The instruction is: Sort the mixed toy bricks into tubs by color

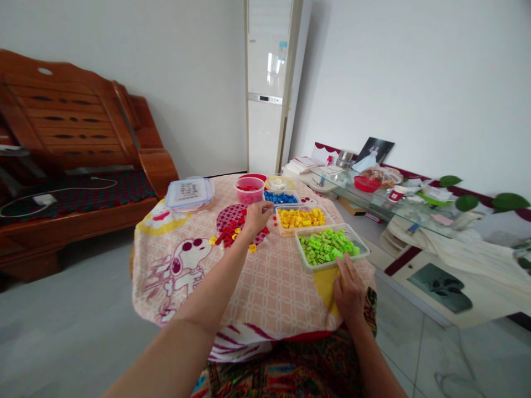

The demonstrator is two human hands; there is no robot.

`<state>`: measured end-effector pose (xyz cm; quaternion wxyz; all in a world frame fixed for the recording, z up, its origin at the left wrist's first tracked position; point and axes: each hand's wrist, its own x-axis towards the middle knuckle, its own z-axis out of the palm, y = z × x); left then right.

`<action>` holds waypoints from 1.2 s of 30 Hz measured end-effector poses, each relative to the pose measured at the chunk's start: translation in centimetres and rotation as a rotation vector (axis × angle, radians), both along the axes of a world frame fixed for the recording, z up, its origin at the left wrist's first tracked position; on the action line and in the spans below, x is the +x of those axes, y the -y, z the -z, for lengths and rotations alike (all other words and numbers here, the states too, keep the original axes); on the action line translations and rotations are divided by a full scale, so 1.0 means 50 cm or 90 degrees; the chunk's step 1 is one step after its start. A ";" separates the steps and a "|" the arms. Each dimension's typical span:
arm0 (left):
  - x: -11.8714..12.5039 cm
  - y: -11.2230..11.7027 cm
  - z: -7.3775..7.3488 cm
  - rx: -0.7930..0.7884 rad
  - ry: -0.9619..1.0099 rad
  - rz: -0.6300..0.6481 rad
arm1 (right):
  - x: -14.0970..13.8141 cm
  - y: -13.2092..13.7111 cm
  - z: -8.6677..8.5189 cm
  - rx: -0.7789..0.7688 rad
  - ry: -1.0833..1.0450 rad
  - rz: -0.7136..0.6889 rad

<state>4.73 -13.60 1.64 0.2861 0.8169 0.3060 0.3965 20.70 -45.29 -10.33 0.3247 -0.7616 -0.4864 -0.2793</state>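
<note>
My left hand reaches over the middle of the table, with its fingers pinched together beside the boxes of blue bricks and yellow bricks. Whatever is between those fingertips is too small to make out. Under and left of that hand lies a loose pile of red bricks, with a few yellow bricks among them. My right hand has its fingers stretched out at the near rim of a clear plastic box. Bright green bricks fill much of that box.
A round pink tub holding red pieces stands behind the pile, near a tub of white pieces. Stacked lids lie at the table's far left. A cluttered glass-topped stand is on the right, a wooden bench on the left.
</note>
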 end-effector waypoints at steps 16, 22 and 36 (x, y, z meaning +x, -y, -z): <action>-0.233 -0.048 0.083 -0.064 -0.176 -0.453 | -0.055 0.025 -0.021 0.062 -0.058 -0.020; -0.278 -0.053 0.093 -0.188 -0.291 -0.476 | 0.004 -0.007 -0.025 0.032 -0.071 -0.024; -0.219 -0.046 0.120 -0.125 -0.234 -0.318 | 0.001 -0.046 -0.050 0.052 -0.130 -0.131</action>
